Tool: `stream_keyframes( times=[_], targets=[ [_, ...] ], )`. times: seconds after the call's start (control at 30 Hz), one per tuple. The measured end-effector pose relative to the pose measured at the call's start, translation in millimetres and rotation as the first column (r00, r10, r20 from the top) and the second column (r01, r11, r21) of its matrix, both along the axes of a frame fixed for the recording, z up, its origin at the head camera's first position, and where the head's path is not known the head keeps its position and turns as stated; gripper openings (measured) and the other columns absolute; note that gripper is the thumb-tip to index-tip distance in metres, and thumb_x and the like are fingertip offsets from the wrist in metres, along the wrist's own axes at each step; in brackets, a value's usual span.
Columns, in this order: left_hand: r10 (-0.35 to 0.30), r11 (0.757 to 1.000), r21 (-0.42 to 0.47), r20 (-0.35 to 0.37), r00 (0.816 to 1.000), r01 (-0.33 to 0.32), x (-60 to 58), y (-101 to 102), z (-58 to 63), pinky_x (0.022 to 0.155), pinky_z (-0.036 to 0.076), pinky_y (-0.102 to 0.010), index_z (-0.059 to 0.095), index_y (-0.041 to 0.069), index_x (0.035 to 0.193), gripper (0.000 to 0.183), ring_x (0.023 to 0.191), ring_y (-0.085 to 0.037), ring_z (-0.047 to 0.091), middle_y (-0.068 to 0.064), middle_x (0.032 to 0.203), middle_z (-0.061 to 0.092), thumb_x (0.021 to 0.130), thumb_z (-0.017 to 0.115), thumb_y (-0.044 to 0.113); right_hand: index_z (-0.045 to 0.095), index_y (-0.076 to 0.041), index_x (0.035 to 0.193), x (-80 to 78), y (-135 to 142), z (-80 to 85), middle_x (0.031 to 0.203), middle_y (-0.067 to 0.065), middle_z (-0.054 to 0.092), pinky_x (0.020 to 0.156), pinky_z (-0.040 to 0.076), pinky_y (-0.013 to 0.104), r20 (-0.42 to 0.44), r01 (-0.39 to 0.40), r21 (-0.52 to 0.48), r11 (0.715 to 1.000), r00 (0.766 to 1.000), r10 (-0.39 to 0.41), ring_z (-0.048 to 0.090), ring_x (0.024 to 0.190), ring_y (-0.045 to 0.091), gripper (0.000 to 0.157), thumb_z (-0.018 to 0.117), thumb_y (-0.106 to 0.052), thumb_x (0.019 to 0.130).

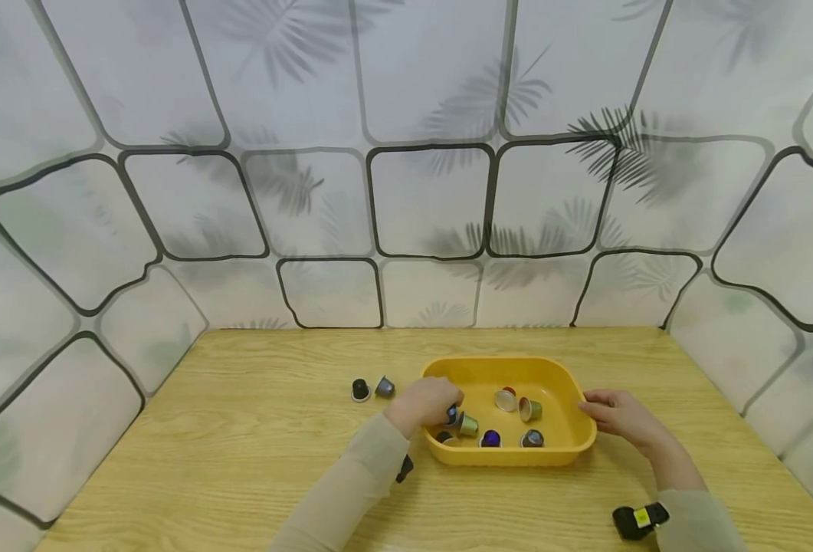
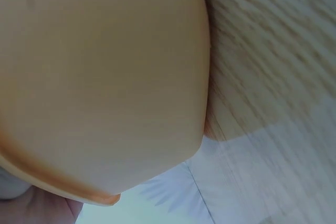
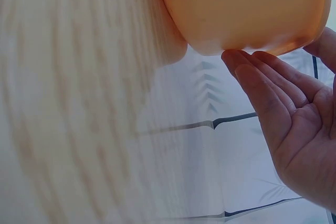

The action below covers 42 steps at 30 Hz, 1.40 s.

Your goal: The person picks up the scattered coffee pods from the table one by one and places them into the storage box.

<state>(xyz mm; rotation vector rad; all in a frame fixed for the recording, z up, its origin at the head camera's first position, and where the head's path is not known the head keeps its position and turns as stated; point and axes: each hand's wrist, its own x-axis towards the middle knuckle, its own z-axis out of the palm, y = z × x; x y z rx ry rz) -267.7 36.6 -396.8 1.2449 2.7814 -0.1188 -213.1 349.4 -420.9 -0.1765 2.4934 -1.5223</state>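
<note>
A yellow plastic basin [image 1: 516,457] stands on the table, with several coffee capsules inside it. My left hand [image 1: 425,405] reaches over its left rim, fingers curled on a blue coffee capsule [image 1: 452,415] low inside the basin. Close to those fingertips lies a green capsule [image 1: 469,425]. At the opposite end, my right hand [image 1: 616,415] pinches the basin's rim; in the right wrist view its fingers [image 3: 262,90] press the outer wall. The left wrist view is mostly filled by the basin's outer side [image 2: 105,77], with a bit of the left hand [image 2: 39,208] beyond the rim.
Left of the basin, a black capsule [image 1: 360,389] and a grey-blue capsule [image 1: 385,386] stand or lie on the wooden table [image 1: 240,445]. Inside are a purple-blue capsule [image 1: 491,438], a dark grey one [image 1: 532,438] and a red one [image 1: 506,399]. Patterned cloth walls [image 1: 427,199] enclose the table.
</note>
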Motion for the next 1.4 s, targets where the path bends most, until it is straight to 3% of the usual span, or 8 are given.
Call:
stream_keyframes(
  times=[0.73,1.03,1.23,1.4],
  targets=[
    [-0.018,1.000,-0.001,-0.035,0.999,0.018,0.4,-0.7,-1.8,0.054,0.034,-0.021,0.056,0.016,0.073,0.011,0.060,-0.009,0.039,0.007,0.065,0.046,0.082,0.063,0.012,0.037,0.020,0.121,-0.8,1.1,1.3,0.117,0.031,0.047,0.081,0.047,0.035,-0.010,-0.017,-0.016,1.000,1.000,0.017,0.053,0.102,0.030,0.053,0.048,-0.022,0.092],
    [0.004,1.000,0.004,-0.039,0.999,-0.004,-0.3,-2.0,-2.6,0.066,0.044,-0.020,0.063,0.018,0.088,0.008,0.072,-0.007,0.052,0.006,0.081,0.058,0.080,0.066,0.016,0.036,0.020,0.122,0.8,-2.6,3.7,0.118,0.031,0.046,0.080,0.047,0.035,0.001,-0.008,-0.003,1.000,1.000,0.008,0.052,0.103,0.032,0.053,0.048,-0.022,0.092],
    [0.019,0.999,0.041,-0.011,1.000,-0.018,-2.8,-2.4,-3.6,0.068,0.045,-0.021,0.064,0.016,0.093,0.011,0.074,-0.007,0.054,0.005,0.084,0.061,0.082,0.064,0.016,0.036,0.021,0.122,1.2,-2.6,2.6,0.118,0.032,0.046,0.080,0.047,0.036,0.004,-0.010,-0.008,1.000,1.000,0.010,0.051,0.104,0.033,0.053,0.047,-0.022,0.092],
    [0.006,0.996,0.089,0.011,1.000,-0.007,-1.2,-4.8,3.8,0.065,0.044,-0.020,0.064,0.014,0.095,0.013,0.072,-0.007,0.052,0.005,0.083,0.061,0.083,0.063,0.016,0.035,0.022,0.122,1.7,-2.6,2.5,0.118,0.032,0.045,0.081,0.047,0.036,0.003,-0.010,-0.010,1.000,1.000,0.011,0.050,0.104,0.035,0.053,0.046,-0.021,0.093]
  ],
)
